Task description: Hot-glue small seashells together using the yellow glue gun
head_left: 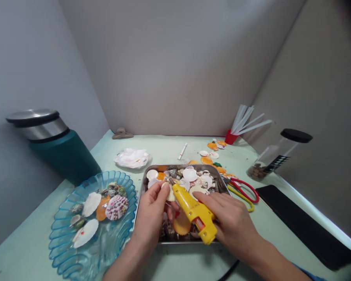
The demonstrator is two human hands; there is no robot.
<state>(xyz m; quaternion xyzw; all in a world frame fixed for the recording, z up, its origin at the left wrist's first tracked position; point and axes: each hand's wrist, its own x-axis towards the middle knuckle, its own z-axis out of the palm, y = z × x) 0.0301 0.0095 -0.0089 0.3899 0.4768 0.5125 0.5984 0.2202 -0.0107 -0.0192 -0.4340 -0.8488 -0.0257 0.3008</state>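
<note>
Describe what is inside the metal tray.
The metal tray holds white shells, orange shells and dark shells. The left hand, right hand and yellow glue gun hide some; whatever lies beneath the top shells cannot be seen.

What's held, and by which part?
Left hand: pale shell, pinched at its edge. Right hand: yellow glue gun, gripped toward its rear; grip partly hidden.

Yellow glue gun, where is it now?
In the head view, the yellow glue gun is just right of centre, in the right hand, over the metal tray of shells.
</note>
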